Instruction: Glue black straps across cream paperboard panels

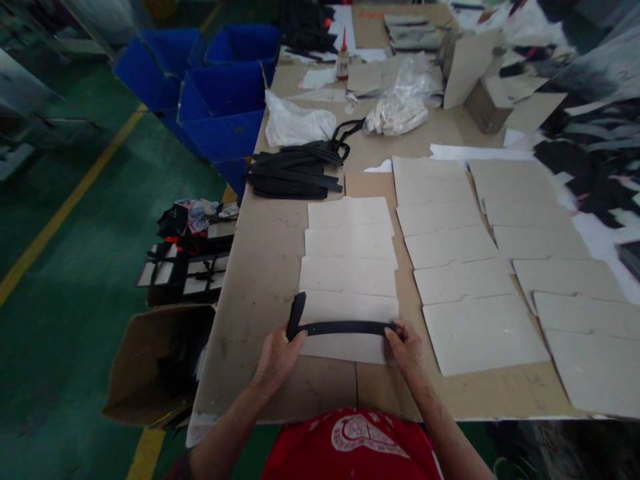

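Strap (345, 327) looks light, pliable, best held near both ends: left hand (279, 359) pinches at nine o'clock, right hand (409, 348) at three.

The one head-worn camera looks forward and down from the near side of the desk (267, 260), close above the black strap (345, 327), reaching blue bins (223, 133) at far left.

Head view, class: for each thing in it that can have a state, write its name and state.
Black strip: extended between both hands
Left hand: pinching the strip
Right hand: pinching the strip
Beige boards in columns: flat, overlapping
Black strip pile: bunched
Blue bins: open-topped
Cardboard box: open
Red-tipped bottle: upright
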Demonstrator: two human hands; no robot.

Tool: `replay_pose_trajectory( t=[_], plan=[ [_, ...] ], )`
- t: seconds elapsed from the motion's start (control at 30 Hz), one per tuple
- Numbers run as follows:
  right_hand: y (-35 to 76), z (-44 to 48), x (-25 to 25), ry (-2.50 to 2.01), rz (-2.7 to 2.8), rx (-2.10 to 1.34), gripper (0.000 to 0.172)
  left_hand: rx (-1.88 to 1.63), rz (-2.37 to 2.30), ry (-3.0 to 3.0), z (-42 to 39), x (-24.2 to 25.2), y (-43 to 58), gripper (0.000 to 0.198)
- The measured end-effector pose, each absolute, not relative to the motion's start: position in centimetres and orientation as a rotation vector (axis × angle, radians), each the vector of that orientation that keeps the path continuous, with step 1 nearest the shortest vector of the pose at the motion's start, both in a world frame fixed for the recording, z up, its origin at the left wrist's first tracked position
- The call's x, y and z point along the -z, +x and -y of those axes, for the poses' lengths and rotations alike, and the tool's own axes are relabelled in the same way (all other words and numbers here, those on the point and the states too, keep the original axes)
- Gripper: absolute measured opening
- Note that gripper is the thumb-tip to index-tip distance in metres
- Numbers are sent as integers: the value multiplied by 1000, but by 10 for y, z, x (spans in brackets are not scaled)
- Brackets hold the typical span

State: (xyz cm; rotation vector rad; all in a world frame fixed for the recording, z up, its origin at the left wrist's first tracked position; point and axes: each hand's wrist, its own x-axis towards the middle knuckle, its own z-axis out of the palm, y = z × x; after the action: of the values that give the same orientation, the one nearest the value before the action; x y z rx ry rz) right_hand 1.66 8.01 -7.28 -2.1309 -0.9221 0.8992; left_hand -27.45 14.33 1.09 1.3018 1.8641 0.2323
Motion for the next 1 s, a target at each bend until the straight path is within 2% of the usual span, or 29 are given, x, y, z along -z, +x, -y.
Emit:
replay_pose_trajectory(
  t=[1.0],
  plan=[
    [9, -87, 54, -2341, 1144, -746, 37, -256, -1910, 1352, -157, -5, -261, 29]
  ],
)
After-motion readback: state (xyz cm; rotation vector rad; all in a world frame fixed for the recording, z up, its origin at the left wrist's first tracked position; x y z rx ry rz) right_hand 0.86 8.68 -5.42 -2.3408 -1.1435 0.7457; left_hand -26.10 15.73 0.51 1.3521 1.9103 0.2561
